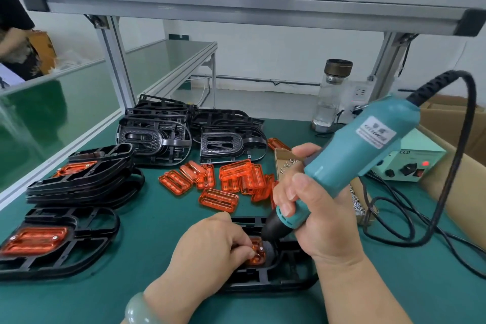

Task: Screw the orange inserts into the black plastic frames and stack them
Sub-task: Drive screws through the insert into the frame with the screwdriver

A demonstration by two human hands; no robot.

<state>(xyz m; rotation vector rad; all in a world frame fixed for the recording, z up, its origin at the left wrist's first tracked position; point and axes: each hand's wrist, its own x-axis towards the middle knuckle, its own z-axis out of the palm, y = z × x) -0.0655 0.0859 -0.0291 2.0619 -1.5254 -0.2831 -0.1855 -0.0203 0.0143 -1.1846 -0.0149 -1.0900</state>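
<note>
**Trainee:** Where is the work piece sitting?

**Technician:** The orange insert [257,254] is lying seated in the black frame [276,280]. That frame is resting at 6 o'clock on the green mat [163,223], nearest the operator.

**Trainee:** What are the hands doing?

**Technician:** The left hand [210,247] is pinching the insert's left edge with curled fingertips. The right hand [315,218] is gripping the teal electric screwdriver [363,144], fingers wrapping its barrel. The tool's nose is pointing down at the insert. Whether the bit is touching a screw cannot be told.

**Trainee:** And around the frame?

**Technician:** Loose orange inserts [236,179] are lying heaped at 12 o'clock. A finished frame [39,264] is lying at 9 o'clock, and a stack of finished frames [79,179] is standing at 10 o'clock. Bare frames [157,137] are piling up at 11 o'clock, farther back. A cardboard tray of screws [288,163] is sitting at 1 o'clock. The controller box [410,166] is showing a red lamp at 2 o'clock, and a glass bottle [332,97] is standing behind the tray.
</note>
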